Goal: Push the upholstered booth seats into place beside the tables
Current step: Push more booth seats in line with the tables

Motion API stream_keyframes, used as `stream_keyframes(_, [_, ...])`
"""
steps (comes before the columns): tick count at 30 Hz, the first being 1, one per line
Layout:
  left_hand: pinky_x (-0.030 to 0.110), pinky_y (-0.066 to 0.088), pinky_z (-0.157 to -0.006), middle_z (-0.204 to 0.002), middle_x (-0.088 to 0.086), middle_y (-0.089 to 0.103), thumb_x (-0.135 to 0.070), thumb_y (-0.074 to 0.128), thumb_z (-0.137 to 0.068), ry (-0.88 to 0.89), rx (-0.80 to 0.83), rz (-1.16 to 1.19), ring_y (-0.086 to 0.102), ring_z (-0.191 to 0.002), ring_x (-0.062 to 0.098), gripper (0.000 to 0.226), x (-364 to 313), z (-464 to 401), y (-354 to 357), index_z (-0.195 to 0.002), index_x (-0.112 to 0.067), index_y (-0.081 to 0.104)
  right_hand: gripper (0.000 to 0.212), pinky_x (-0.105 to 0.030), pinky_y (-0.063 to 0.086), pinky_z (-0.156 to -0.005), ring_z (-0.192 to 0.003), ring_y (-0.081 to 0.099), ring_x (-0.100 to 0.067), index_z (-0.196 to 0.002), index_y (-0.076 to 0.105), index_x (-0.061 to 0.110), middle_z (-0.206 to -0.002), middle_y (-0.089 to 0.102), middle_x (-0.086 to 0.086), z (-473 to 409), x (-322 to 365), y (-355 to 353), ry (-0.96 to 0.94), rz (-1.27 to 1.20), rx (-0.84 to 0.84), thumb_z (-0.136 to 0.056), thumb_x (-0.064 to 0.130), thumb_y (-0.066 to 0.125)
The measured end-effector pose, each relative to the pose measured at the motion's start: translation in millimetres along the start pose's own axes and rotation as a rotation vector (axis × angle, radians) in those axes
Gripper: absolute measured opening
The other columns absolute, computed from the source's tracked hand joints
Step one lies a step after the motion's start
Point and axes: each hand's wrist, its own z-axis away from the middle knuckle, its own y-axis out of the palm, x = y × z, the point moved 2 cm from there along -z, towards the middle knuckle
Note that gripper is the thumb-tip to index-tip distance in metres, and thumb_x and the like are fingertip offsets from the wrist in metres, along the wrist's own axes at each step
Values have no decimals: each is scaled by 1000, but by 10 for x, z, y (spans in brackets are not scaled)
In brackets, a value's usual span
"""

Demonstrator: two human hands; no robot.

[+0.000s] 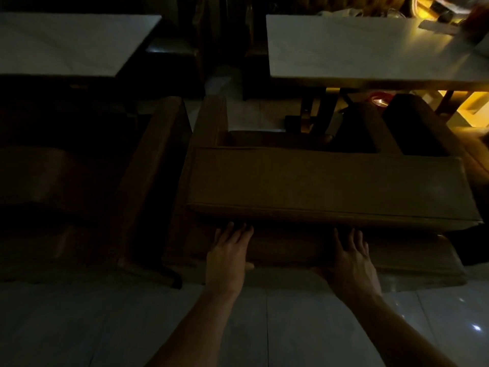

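A brown upholstered booth seat stands in front of me, its wide backrest top facing up and its armrests reaching toward the white table at the upper right. My left hand lies flat on the back of the seat just under the backrest edge, fingers straight. My right hand presses the same back panel further right, fingers spread. A second booth seat stands to the left, dim, beside another white table.
The room is dark. A narrow floor gap separates the two seats. The right table's dark legs stand just ahead of the seat cushion. Cluttered items under yellow light sit at the top right. Glossy floor tiles lie under my arms.
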Motion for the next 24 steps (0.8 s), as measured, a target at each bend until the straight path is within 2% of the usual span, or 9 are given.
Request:
stream_keyframes(5, [43,18,-119,-151,-7,40,-35,83,-69,1,4,17,25,-144,20,91,-5,3,8,-147,-29,36,107,-49,10,-123,-150,-4,-40,-156,-7,17,-162,-1,-25,39,21,-49,-4,16,-15,-85,70,52])
stream_keyframes(11, [42,12,-120,-157,-9,28,-34,75,-79,14,40,49,13,-147,18,88,5,21,-51,-151,-32,24,108,-47,7,-122,-150,-7,-39,-156,-11,18,-162,-4,-23,51,53,-89,17,24,28,-84,74,48])
stream_keyframes(16, [39,10,-120,-159,-10,20,-34,66,-88,54,85,44,8,-147,18,83,37,44,-162,-153,-33,15,103,-47,11,-122,-150,-7,-40,-156,-9,17,-163,-4,-23,96,62,-197,5,28,83,-88,69,48])
stream_keyframes(19, [40,14,-119,-159,-8,20,-39,62,-91,47,118,65,9,-147,19,76,-17,48,-260,-152,-32,19,100,-48,17,-122,-150,-3,-40,-157,-3,20,-163,-3,-22,106,32,-264,12,26,150,-87,70,48])
stream_keyframes(22, [39,31,-112,-154,-6,32,-47,60,-89,1,138,97,26,-140,21,69,-108,58,-358,-148,-31,29,94,-46,21,-121,-151,6,-37,-157,6,21,-164,8,-18,154,87,-359,-3,20,180,-88,68,50])
stream_keyframes(24, [38,36,-107,-149,-5,38,-52,59,-88,4,139,108,35,-133,20,68,-187,99,-449,-147,-32,31,92,-44,19,-121,-151,7,-33,-157,6,22,-165,9,-13,231,169,-423,-29,10,184,-90,66,50])
